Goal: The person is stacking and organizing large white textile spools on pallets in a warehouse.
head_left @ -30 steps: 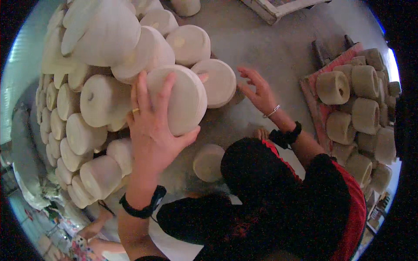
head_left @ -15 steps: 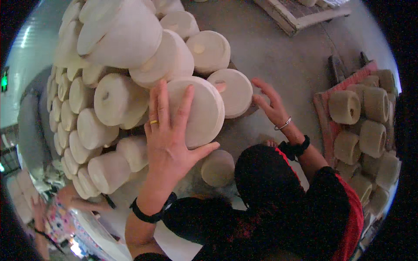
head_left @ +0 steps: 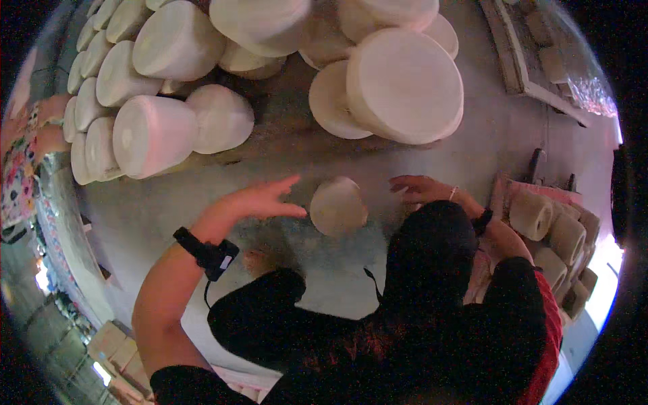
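Note:
A single pale cone-shaped piece point(head_left: 337, 206) stands on the grey floor point(head_left: 169, 202) between my hands. My left hand point(head_left: 260, 200) hovers just left of it with fingers spread, holding nothing, a black band on its wrist. My right hand point(head_left: 420, 189) reaches in from the right side of the piece, fingers loose and empty, a thin bracelet on the wrist. Above both hands lies a large stack of the same pale pieces point(head_left: 398, 81), laid on their sides with flat round ends facing me.
More pale pieces point(head_left: 155, 131) fill the upper left in rows. A tray of darker beige pieces point(head_left: 560, 236) stands at the right. A wooden frame point(head_left: 516, 54) lies at the upper right. Another person's patterned sleeve point(head_left: 17, 169) shows at the left edge.
My left hand has come off the flat end of a stacked piece and dropped toward the floor. My right hand has lowered too. The view has tilted down, toward the lone piece.

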Available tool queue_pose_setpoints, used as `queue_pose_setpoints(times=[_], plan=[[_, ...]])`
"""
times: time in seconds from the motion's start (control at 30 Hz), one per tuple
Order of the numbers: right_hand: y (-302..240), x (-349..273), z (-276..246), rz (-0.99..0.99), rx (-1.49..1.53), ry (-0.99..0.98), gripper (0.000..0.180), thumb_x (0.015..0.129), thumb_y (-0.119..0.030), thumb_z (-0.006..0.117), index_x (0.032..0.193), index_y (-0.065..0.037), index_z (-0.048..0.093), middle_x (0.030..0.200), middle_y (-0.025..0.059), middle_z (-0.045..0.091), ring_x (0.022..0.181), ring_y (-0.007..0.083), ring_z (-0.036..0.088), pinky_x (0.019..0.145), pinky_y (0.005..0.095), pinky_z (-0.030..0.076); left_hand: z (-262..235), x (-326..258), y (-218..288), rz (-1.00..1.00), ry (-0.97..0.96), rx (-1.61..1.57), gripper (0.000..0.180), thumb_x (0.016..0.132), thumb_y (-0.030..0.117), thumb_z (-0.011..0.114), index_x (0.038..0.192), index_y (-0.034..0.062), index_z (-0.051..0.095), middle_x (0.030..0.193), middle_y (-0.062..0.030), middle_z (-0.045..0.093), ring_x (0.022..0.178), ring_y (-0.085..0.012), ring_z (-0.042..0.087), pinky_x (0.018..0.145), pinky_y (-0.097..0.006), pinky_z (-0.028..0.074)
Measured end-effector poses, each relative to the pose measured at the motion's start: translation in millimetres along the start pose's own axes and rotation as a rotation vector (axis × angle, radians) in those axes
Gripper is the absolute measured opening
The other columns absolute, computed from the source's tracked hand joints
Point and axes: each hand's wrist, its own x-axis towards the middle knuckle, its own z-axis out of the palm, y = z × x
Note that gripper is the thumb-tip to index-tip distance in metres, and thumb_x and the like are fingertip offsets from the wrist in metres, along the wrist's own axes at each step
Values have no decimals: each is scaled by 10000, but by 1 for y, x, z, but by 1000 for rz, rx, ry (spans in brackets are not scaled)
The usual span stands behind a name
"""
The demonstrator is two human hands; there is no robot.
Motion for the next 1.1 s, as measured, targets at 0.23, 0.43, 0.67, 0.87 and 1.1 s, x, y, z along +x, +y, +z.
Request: queue_pose_setpoints(times=[0.23,0.43,0.67,0.87,1.1], plan=[[-47,-16,-11,323,33,-131,738,906,-341,704,1501,-68,361,1402,113,547,1215,219,560,1045,387,451,-23,-98,-24,239,175,174,866,859,418,737,1533,93,301,1497,-178,431,1257,-283,539,942,-387,517],[-87,-64,3,154,6,-122,876,841,-345,774,1523,-53,308,1235,146,654,1058,234,646,940,383,514,-62,-186,4,176,96,-52,843,845,251,779,1531,127,306,1457,-172,470,1254,-313,540,938,-388,524],[-191,36,77,366,-615,-46,1255,554,-462,921,1551,-171,216,1528,190,353,1357,388,425,1019,578,426,-8,-63,-80,352,96,-395,900,878,244,752,1563,126,180,1449,-208,444,1214,-306,557,996,-390,476],[-125,63,185,504,-1033,424,1511,421,-616,897,1585,-248,6,1625,232,18,1446,499,189,989,720,377,-17,-44,-63,295,220,-701,788,932,297,674,1550,128,215,1485,-172,408,1235,-265,537,965,-413,500],[-125,95,201,577,-877,579,1488,425,-528,926,1582,-269,26,1628,216,1,1453,508,146,1019,730,341,-36,-34,-86,335,216,-879,778,939,335,663,1522,52,234,1452,-183,426,1222,-289,552,933,-427,526]])
